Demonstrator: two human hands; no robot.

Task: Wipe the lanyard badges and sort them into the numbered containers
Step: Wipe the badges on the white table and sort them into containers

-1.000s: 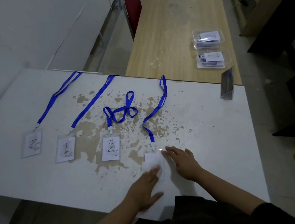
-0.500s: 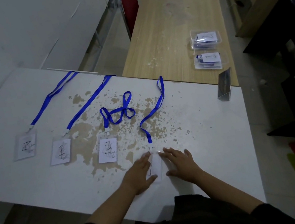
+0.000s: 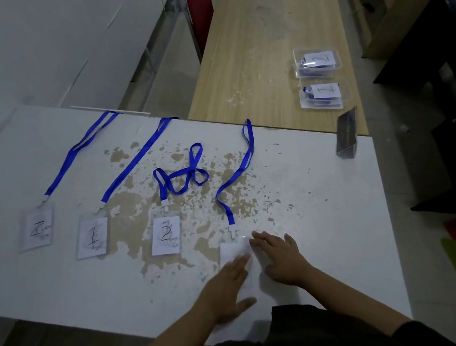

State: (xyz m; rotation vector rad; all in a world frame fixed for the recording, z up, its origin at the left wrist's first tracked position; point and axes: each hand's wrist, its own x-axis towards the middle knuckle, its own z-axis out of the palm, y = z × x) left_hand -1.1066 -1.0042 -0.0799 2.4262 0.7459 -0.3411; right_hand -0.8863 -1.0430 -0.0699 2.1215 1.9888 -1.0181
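The clear plastic badge with white card (image 3: pixel 233 251) lies lengthwise between both hands; the left hand (image 3: pixel 228 289) and right hand (image 3: pixel 280 257) press it with straight, slightly spread fingers.

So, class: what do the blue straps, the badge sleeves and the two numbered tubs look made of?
Blue straps: likely woven fabric, matt, lying limp and looped.
Badge sleeves: probably clear soft plastic over paper; a see-through border surrounds the white card.
Tubs: clear rigid plastic, contents visible through the walls.
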